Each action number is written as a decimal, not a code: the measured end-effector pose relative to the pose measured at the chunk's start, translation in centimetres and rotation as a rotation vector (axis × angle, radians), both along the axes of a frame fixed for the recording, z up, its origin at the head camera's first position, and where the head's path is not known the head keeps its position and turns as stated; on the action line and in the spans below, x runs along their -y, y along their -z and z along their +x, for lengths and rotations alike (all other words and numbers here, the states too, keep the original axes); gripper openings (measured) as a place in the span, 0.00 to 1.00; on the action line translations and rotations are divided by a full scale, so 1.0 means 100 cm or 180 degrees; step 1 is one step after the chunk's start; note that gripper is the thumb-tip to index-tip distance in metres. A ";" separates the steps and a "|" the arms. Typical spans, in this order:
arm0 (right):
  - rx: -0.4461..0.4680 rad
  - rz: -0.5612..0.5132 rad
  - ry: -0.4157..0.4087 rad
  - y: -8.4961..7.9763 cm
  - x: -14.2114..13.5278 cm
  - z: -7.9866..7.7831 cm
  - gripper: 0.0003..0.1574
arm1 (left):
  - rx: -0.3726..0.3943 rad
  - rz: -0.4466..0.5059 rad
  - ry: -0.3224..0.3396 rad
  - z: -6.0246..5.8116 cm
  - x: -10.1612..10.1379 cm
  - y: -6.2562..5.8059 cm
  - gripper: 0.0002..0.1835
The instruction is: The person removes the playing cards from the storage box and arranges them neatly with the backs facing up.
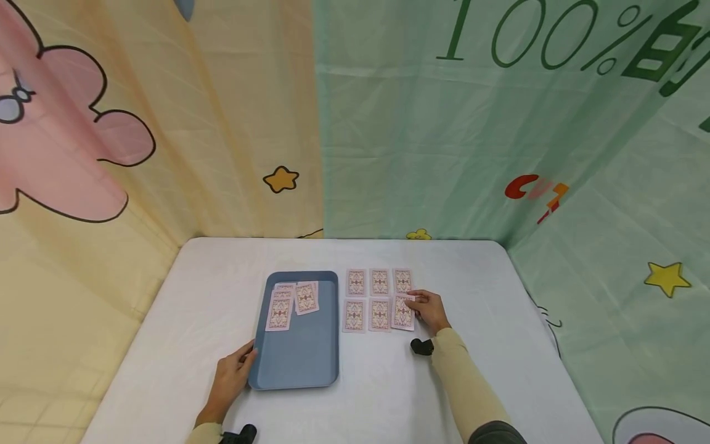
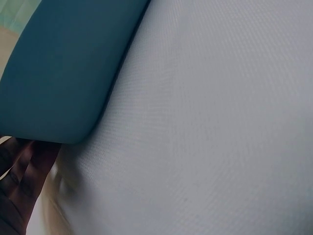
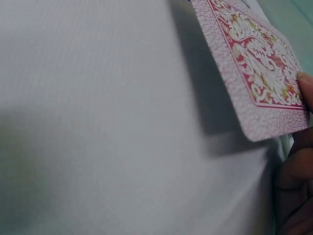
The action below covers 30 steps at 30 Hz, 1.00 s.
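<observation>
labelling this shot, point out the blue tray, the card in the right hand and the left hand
Blue tray (image 1: pixel 299 354), head view, its bare floor
Held card (image 3: pixel 258 61), right wrist view, its patterned back
Left hand (image 1: pixel 230 375), head view, back of the hand

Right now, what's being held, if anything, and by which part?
The right hand pinches a playing card by its right edge. The left hand touches the tray's left side; any grip is unclear.

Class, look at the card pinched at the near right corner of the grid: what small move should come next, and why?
Probably lower the held card flat: the right grip pinches it, and the right wrist view shows it raised, its shadow on the white cloth. It roughly lines up with the grid's other five cards, at the near row's right end.
</observation>
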State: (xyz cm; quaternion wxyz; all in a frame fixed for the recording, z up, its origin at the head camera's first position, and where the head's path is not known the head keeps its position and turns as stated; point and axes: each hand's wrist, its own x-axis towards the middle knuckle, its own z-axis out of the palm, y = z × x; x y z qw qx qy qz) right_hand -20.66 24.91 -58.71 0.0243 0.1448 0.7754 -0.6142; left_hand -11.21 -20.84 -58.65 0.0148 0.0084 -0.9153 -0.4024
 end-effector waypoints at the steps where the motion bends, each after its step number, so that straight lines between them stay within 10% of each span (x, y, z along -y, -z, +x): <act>1: 0.0010 0.0031 -0.0010 0.001 -0.001 0.000 0.20 | -0.0033 0.0005 -0.0003 0.000 0.000 0.000 0.18; 13: -0.0223 0.0694 -0.0469 0.011 -0.012 -0.003 0.18 | 0.0116 -0.0017 -0.0020 0.001 0.003 0.002 0.19; 30: -0.0347 0.1496 -0.0427 0.011 -0.016 -0.006 0.20 | 0.0152 0.0014 -0.0004 0.000 0.002 0.002 0.19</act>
